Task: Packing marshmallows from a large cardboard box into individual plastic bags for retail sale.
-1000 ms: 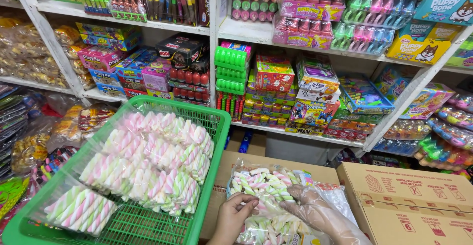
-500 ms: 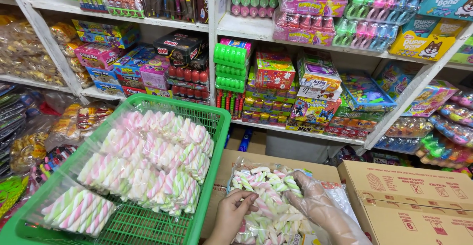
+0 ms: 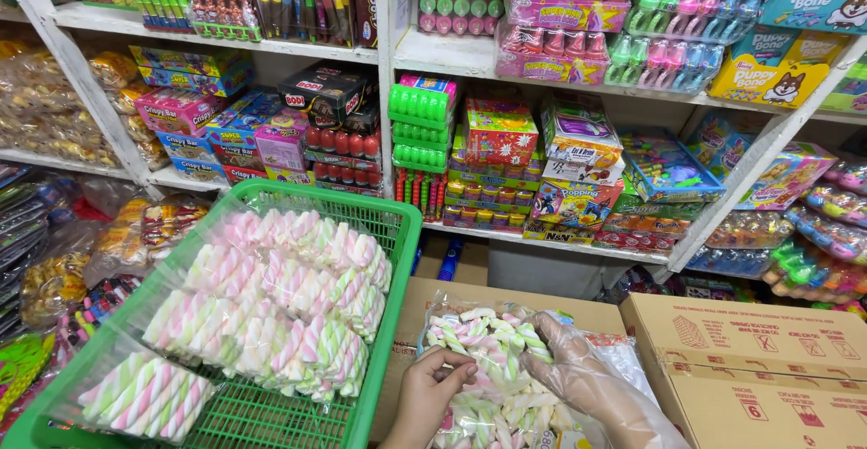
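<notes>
A clear plastic bag of twisted pastel marshmallows (image 3: pixel 492 372) lies open on a brown cardboard box (image 3: pixel 433 300) in front of me. My bare left hand (image 3: pixel 432 397) pinches the bag's near left edge. My right hand (image 3: pixel 591 384), in a thin clear plastic glove, rests on the marshmallows at the bag's right side. To the left stands a green plastic basket (image 3: pixel 379 232) filled with several sealed packs of pink, white and green marshmallow twists (image 3: pixel 280 300).
White shelves (image 3: pixel 506 223) packed with colourful candy and toy boxes fill the wall ahead. A second shut cardboard box (image 3: pixel 759 368) sits at the lower right. Bagged snacks (image 3: pixel 54 268) hang and pile at the far left.
Both hands have stayed at the marshmallow bag, shifting slightly up along it. The gloved right hand has pressed further onto the marshmallows. The basket has not moved.
</notes>
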